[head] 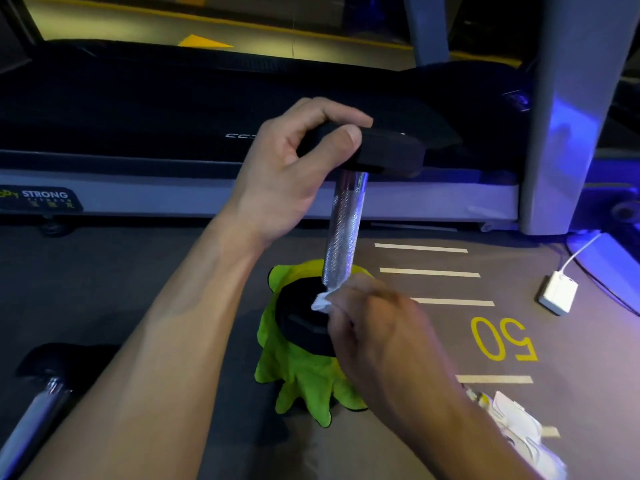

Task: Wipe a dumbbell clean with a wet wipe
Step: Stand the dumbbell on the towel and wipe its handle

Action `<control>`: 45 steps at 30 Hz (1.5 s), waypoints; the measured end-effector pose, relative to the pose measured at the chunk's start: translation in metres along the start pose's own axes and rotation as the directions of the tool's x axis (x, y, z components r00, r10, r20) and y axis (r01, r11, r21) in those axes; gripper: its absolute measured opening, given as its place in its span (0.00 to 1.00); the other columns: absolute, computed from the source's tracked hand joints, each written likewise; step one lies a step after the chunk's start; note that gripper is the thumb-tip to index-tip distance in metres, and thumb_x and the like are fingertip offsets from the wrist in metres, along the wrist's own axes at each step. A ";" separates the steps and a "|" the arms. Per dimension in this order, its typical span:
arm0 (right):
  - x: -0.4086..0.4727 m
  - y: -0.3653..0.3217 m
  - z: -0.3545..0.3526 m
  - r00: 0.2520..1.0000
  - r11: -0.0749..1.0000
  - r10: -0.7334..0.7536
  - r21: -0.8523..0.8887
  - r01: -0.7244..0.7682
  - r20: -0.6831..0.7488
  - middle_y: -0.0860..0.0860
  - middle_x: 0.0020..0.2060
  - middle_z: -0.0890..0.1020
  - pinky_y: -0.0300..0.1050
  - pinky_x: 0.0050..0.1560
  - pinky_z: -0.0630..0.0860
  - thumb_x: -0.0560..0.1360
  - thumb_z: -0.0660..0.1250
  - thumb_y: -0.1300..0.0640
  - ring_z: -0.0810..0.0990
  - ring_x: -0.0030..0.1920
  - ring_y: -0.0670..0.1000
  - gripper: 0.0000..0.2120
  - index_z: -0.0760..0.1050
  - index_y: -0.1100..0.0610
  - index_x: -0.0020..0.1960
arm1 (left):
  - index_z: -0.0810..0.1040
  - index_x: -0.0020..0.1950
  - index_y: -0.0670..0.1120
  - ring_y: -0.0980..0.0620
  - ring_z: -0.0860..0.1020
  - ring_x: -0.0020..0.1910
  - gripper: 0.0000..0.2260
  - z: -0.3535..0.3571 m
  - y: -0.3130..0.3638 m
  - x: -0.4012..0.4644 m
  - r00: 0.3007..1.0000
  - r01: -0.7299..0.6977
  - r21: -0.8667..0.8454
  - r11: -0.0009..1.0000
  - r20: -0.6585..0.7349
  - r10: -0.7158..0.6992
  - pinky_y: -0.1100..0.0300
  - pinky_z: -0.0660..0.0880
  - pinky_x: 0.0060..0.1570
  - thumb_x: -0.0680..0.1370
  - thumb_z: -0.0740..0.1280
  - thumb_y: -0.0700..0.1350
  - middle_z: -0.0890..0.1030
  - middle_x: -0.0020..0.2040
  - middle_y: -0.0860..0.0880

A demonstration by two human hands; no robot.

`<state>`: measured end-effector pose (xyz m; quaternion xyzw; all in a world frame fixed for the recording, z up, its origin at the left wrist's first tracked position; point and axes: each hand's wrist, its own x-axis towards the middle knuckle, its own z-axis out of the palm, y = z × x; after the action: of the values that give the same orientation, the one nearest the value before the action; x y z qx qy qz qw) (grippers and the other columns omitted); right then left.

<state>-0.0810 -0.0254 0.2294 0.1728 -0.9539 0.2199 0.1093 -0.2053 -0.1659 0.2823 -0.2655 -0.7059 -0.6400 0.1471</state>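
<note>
A dumbbell with black heads and a knurled chrome handle stands on end on a bright green cloth on the gym floor. My left hand grips its upper black head, thumb and fingers curled round the edge. My right hand pinches a small white wet wipe and presses it where the handle meets the lower head. The right hand is slightly blurred.
A treadmill runs across the back, its grey upright at the right. A white charger with cable lies on the floor at the right. A wipe packet lies at the lower right. A second dumbbell lies at the lower left.
</note>
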 end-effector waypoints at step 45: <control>0.043 0.032 -0.019 0.918 0.903 -0.397 -0.173 0.392 0.008 0.52 0.51 0.81 0.50 0.41 0.81 0.76 0.66 0.64 0.83 0.46 0.56 0.15 0.82 0.56 0.60 | 0.86 0.46 0.54 0.53 0.80 0.53 0.11 -0.032 -0.011 -0.004 0.979 0.128 -0.259 0.957 -0.119 -0.164 0.57 0.73 0.58 0.71 0.66 0.53 0.85 0.50 0.50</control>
<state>-0.1302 -0.0022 0.2459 0.3492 -0.9128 0.1131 0.1789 -0.2123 -0.1986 0.2751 -0.1835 -0.6254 -0.7498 0.1138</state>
